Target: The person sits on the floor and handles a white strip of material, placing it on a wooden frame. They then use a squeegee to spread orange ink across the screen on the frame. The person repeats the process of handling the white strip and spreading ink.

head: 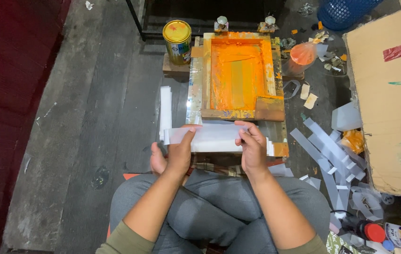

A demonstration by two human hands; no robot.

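The person wears an olive-green top whose sleeves are pushed up to the elbows, leaving both forearms bare. The trousers are grey, of a soft cloth that creases over the knees. The left hand (178, 155) and right hand (253, 148) are bare: no gloves, rings or watch show.

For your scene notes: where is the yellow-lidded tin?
In the head view, the yellow-lidded tin stands upper centre-left, on a wooden block just left of the orange-inked screen frame.

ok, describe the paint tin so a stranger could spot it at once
Find the orange-stained wooden printing frame on the floor ahead of the seated person. The paint tin stands just beyond its far left corner on a small block. It is the only upright yellow-lidded can there.
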